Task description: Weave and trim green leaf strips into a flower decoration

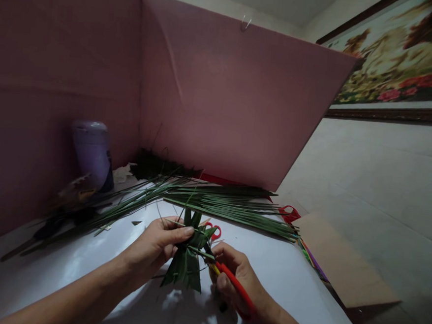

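My left hand is closed on a folded bundle of green leaf strips, thumb pressed across its upper part. My right hand is wrapped round red-handled scissors, whose blades point at the bundle's right side. Both hands hover just above a white table. A second pair of red scissor handles lies on the table right behind the bundle.
A long pile of thin green leaves lies across the table's back. A purple bottle stands at the left by a pink partition. Coloured sticks and a red handle sit at the right edge, cardboard beyond.
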`<state>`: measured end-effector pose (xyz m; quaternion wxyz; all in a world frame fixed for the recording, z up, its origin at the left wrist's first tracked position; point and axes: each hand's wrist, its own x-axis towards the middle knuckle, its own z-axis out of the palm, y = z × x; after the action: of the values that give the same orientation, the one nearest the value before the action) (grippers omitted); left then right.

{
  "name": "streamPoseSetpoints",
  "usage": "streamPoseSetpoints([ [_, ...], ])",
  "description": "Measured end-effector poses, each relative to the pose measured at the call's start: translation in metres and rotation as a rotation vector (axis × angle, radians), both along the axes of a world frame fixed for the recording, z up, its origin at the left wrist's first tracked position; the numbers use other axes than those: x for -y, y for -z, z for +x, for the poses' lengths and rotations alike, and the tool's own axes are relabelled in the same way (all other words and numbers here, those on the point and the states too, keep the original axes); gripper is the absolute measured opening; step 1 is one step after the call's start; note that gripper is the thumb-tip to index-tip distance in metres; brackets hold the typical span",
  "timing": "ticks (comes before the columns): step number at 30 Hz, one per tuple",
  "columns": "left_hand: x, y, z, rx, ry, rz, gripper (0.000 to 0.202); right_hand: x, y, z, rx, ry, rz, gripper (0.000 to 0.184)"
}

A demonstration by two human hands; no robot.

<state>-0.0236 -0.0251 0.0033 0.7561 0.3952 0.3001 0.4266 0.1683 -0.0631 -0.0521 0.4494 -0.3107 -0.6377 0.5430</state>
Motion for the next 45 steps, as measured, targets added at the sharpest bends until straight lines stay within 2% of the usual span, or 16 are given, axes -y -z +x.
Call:
streamPoseSetpoints([
  [5,0.001,-0.001,0.001,0.01,-0.006,-0.015,0.012,0.003,0.003,-0.001,-0.001,0.025,0.002,0.051],
  [13,0.003,-0.003,0.001,0.001,-0.022,0.004,0.012,0.001,0.016,-0.005,-0.186,0.059,-0.15,0.047],
  [25,0.003,0.005,0.004,-0.011,-0.164,0.013,0.016,0.014,0.0,-0.014,-0.045,0.035,-0.061,0.055],
  [30,0.005,0.011,0.007,0.017,-0.151,0.018,0.015,0.014,-0.006,-0.017,-0.032,0.048,-0.029,0.061],
  [34,0.007,0.009,0.008,0.009,-0.151,0.01,0.016,0.016,-0.009,-0.017,-0.012,0.067,-0.021,0.06],
  [39,0.01,0.004,0.01,0.006,-0.16,-0.028,0.019,0.017,0.002,-0.019,-0.122,0.081,-0.085,0.051],
  [45,0.011,0.009,0.012,0.051,-0.181,-0.064,0.021,0.015,0.017,-0.022,-0.236,0.096,-0.104,0.045],
])
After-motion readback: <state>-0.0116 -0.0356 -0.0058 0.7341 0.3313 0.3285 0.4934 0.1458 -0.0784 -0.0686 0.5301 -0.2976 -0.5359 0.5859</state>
